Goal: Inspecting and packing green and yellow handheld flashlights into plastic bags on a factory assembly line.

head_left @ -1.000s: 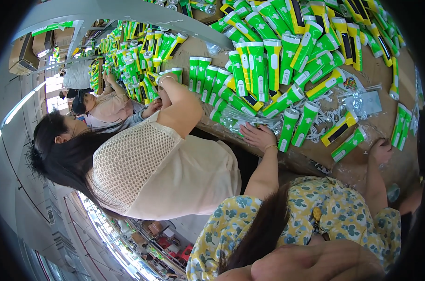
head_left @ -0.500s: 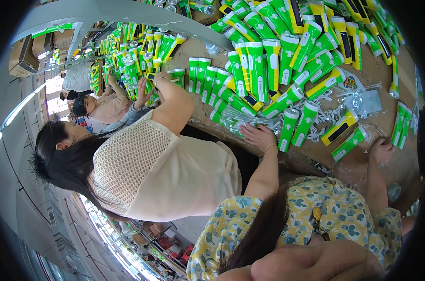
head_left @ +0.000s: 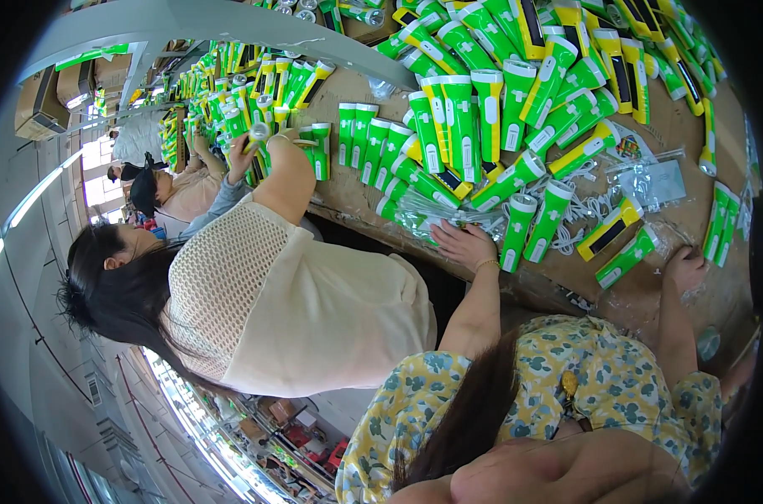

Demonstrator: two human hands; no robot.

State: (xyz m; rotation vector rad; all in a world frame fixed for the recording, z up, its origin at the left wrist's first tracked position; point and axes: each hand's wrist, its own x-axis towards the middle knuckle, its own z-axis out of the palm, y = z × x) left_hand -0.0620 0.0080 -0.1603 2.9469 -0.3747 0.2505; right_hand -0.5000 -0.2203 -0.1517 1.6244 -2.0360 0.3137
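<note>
My left hand lies with its fingers stretched out over the edge of a bundle of clear plastic bags on the table. Just right of it, a green-and-white flashlight stands beside a second one. My right hand rests on the table at the right, its fingers curled next to clear film; what they grip, if anything, is hidden. Between my hands lie a green flashlight and a yellow one with a dark panel. White cables sit behind them.
A large heap of green and yellow flashlights covers the far side of the table. A clear packet lies right of the cables. A grey metal beam crosses the upper left. A co-worker in a cream top is close on my left.
My hands have stayed in place. The co-worker on my left has shifted their arms, and a flashlight now shows near their raised hand. A person farther back has lowered their head.
</note>
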